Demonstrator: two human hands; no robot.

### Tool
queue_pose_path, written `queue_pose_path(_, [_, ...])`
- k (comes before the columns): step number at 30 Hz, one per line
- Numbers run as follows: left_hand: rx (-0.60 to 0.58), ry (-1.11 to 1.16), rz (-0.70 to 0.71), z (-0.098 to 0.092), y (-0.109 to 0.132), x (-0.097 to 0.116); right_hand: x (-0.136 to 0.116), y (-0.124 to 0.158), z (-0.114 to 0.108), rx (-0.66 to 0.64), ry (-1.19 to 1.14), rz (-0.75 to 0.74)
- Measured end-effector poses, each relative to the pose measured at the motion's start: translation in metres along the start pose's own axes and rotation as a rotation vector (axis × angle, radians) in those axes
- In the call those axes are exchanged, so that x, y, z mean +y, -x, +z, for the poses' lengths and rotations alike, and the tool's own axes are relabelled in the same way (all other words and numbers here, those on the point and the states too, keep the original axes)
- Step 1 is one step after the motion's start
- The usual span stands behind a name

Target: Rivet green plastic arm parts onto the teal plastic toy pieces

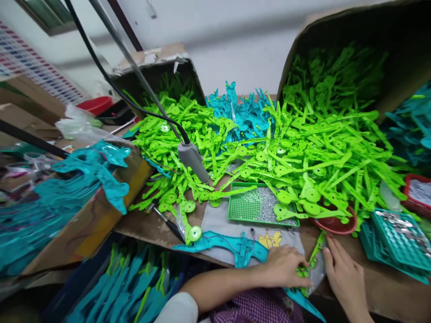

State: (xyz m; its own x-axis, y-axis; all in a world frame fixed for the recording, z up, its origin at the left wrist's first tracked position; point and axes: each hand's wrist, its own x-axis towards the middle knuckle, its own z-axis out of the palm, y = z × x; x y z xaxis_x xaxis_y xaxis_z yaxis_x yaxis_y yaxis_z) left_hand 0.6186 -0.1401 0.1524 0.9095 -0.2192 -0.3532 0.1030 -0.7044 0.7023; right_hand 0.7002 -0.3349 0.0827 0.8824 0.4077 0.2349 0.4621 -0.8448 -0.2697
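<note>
My left hand (286, 268) reaches across at the table's front edge, its fingers curled on a lime-green plastic part (317, 251) with a clear piece (317, 273) along it. On the other side, my right hand (345, 273) has its thumb and fingers against the far end of that same green part; the exact contact is partly hidden. A long turquoise plastic part (218, 241) lies left of my left hand, on a grey cloth with a yellow printed figure. Below my left hand, a pointed turquoise piece (305, 305) sticks out.
Heaped green parts (330, 157) spill from cardboard boxes at the back. A green tray (249, 215) of small metal pieces stands before them. A grey electric screwdriver (193, 161) hangs above. Teal trays (402, 237) sit right, a red bowl (336, 224) near my right hand.
</note>
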Motion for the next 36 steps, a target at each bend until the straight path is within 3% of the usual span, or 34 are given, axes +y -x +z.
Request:
queue_pose_path(11, [-0.014, 0.025, 0.013, -0.004, -0.002, 0.001, 0.007, 0.004, 0.006, -0.031, -0.124, 0.098])
queue_pose_path(21, [-0.039, -0.015, 0.143, -0.001, 0.0, -0.007, 0.0, 0.002, -0.003, -0.005, -0.164, 0.055])
queue_pose_path(24, [0.096, 0.0, 0.274, -0.027, 0.013, -0.001, 0.001, 0.004, -0.003, 0.027, -0.267, 0.061])
queue_pose_path(27, [0.363, -0.061, 0.316, -0.08, 0.015, -0.002, 0.0, 0.005, -0.006, 0.083, -0.365, 0.116])
queue_pose_path(31, [0.663, -0.202, 0.084, -0.156, -0.015, -0.037, -0.006, 0.006, -0.013, 0.205, -0.388, 0.194])
queue_pose_path(33, [0.707, -0.317, -0.065, -0.18, -0.034, -0.063, -0.009, 0.007, -0.016, 0.266, -0.379, 0.189])
queue_pose_path(36, [0.634, -0.447, -0.143, -0.194, -0.05, -0.094, -0.013, 0.008, -0.02, 0.336, -0.37, 0.159])
